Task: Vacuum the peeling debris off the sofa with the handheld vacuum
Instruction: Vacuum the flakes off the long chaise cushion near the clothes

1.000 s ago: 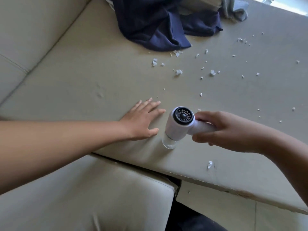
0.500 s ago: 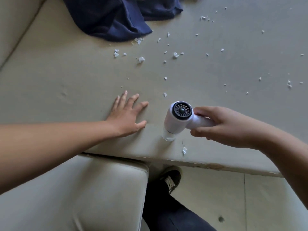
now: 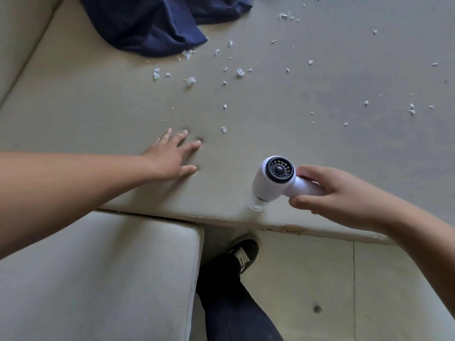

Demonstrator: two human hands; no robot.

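Lying crumpled on the far part of the sofa [image 3: 98, 107] seat, a navy cloth [image 3: 152, 23] is cut off by the frame, with white debris [image 3: 190, 80] scattered beside it and off to the right. The left hand [image 3: 172, 156] presses flat on the seat with its fingers spread. The right hand [image 3: 337, 195] grips the handheld vacuum [image 3: 273, 183], hiding most of its handle, and the clear nozzle points down near the worn front edge. A shoe [image 3: 245, 254] stands on the floor [image 3: 344, 291] below.

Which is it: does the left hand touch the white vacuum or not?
Apart. The head view shows the left hand flat on the sofa, with a strip of bare seat between it and the vacuum, which the right hand holds.
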